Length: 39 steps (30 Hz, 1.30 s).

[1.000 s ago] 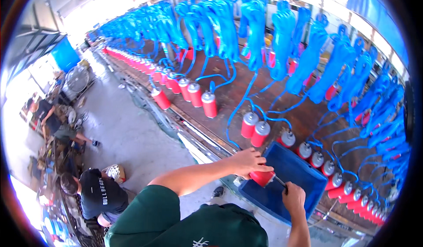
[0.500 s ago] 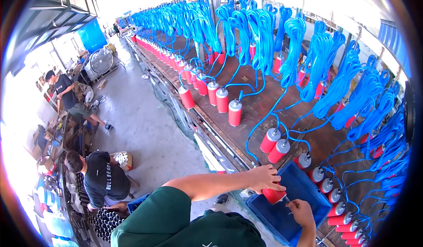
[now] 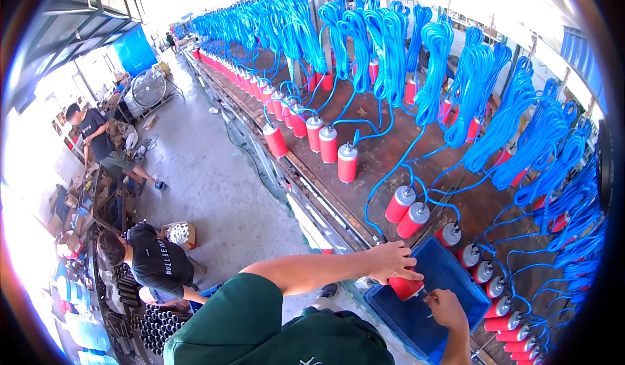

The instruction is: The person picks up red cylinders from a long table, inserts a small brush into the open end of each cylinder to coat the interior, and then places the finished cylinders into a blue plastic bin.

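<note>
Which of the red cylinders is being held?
The red cylinder in the camera wearer's left hand, at the blue bin. It alone is gripped; the nearby cylinders rest on the brown table.

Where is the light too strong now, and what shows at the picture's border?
Head view: white glare washes out the top and far left; dark corners and coloured fringes frame the scene; the red cylinder and left hand look clear.

The left hand [image 3: 390, 261] hides part of the red cylinder [image 3: 405, 289]; the lower edge cuts the right forearm [image 3: 458, 344]; far cylinders [image 3: 224, 66] are too small to count.
</note>
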Motion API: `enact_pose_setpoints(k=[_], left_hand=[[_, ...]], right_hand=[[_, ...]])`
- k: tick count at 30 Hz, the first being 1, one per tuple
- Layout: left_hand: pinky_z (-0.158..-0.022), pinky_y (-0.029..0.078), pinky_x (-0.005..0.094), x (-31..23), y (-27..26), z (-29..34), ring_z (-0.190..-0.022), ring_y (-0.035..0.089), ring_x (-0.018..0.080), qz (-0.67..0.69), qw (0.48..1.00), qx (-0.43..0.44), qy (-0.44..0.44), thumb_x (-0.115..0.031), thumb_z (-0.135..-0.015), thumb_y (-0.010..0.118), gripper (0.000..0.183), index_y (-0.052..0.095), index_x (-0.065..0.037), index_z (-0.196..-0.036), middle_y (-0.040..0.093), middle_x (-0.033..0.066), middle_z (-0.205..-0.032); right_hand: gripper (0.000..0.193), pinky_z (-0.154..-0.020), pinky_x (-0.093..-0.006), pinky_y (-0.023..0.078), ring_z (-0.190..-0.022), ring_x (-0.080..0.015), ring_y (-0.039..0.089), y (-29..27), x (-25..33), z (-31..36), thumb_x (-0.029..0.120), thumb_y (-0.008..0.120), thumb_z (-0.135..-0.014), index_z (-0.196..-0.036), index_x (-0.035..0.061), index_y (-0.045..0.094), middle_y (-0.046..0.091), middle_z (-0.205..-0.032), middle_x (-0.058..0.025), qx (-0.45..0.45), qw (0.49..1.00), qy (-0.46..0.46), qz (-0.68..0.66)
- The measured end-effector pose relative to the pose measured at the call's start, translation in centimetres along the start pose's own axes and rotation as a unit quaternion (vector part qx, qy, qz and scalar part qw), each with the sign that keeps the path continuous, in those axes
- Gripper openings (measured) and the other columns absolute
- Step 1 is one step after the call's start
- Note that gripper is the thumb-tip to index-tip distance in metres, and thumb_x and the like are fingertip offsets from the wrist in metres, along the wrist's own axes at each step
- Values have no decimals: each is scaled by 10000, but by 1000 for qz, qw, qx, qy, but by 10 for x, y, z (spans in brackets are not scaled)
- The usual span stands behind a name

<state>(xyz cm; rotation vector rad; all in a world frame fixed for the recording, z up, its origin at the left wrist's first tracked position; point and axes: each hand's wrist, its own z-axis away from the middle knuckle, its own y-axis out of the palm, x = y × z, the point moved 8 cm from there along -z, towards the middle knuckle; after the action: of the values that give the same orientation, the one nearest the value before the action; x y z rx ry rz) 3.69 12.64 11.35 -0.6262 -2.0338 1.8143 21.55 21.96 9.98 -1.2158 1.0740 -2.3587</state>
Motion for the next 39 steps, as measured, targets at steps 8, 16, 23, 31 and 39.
enact_pose_setpoints(k=[8,16,23,31,39], left_hand=[[-956,464,425,0,-2,1,-1155,582,249,5,1000,-5,-1,-467,-681,970,1086,450,-377,-1629,607,6,-1244],[-955,463,419,-3,-9,-3,-1157,591,239,-3,1000,1,21,-436,-706,951,1051,445,-378,-1625,609,7,-1250],[-1012,470,443,1,-4,-2,-1195,609,263,-11,999,43,2,-421,-745,939,1041,405,-395,-1638,610,21,-1300],[-1071,444,446,4,7,-3,-1269,590,258,-5,998,59,-13,-450,-757,941,1072,365,-418,-1660,602,13,-1334],[-1060,452,449,5,3,-1,-1260,598,270,4,999,51,-13,-442,-741,951,1084,372,-409,-1657,613,18,-1313]], right_hand=[[228,-809,-433,587,-852,-348,779,3,7,3,182,754,-966,-944,-35,687,787,-938,-185,-4,991,101,-90],[227,-801,-436,590,-911,-356,773,-2,5,1,184,760,-967,-966,-26,674,785,-976,-201,21,998,58,-26],[304,-854,-507,564,-1032,-439,720,-6,23,5,238,811,-944,-1021,33,601,749,-1024,-235,-40,994,62,82],[275,-869,-491,567,-1021,-401,711,-3,10,12,233,772,-989,-1155,26,701,722,-1067,-199,-61,997,44,0],[165,-800,-412,582,-858,-306,707,-8,6,27,171,709,-1046,-1076,15,665,688,-1023,-159,-163,981,33,99]])
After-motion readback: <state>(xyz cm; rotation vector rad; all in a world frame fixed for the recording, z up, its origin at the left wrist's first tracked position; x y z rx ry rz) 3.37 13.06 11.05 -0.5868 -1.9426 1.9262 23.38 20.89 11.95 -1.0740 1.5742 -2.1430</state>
